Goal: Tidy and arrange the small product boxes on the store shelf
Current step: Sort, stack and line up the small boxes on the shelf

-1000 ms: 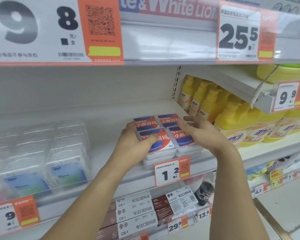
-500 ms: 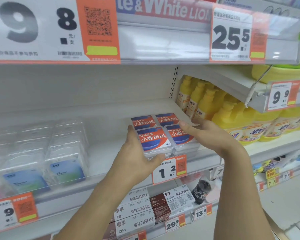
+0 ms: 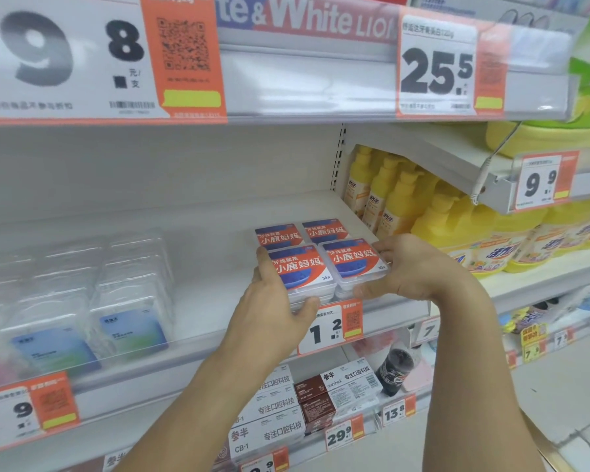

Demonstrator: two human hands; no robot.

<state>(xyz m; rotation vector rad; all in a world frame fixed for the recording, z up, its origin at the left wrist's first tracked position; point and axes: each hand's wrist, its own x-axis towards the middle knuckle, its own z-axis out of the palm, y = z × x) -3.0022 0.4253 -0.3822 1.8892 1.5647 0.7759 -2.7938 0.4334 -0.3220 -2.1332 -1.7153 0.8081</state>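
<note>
Small clear boxes with red and blue labels stand in two stacks at the front of the white shelf [image 3: 218, 301], with two more stacks behind them [image 3: 307, 231]. My left hand [image 3: 269, 301] wraps the left side and front corner of the front left stack [image 3: 298, 270]. My right hand [image 3: 413, 270] grips the right side and front of the front right stack [image 3: 353, 260], thumb under its front edge. The two front stacks touch side by side.
Clear plastic packs with blue cards [image 3: 130, 301] fill the shelf's left part. Yellow pump bottles [image 3: 433, 212] stand close on the right. A price tag "1.2" [image 3: 327, 328] hangs on the shelf rail below the boxes. White and brown boxes [image 3: 286, 420] lie on the lower shelf.
My left hand slid off the top of the front left stack to its side and front. My right hand came down around the right stack. The front stacks now sit squarer together.
</note>
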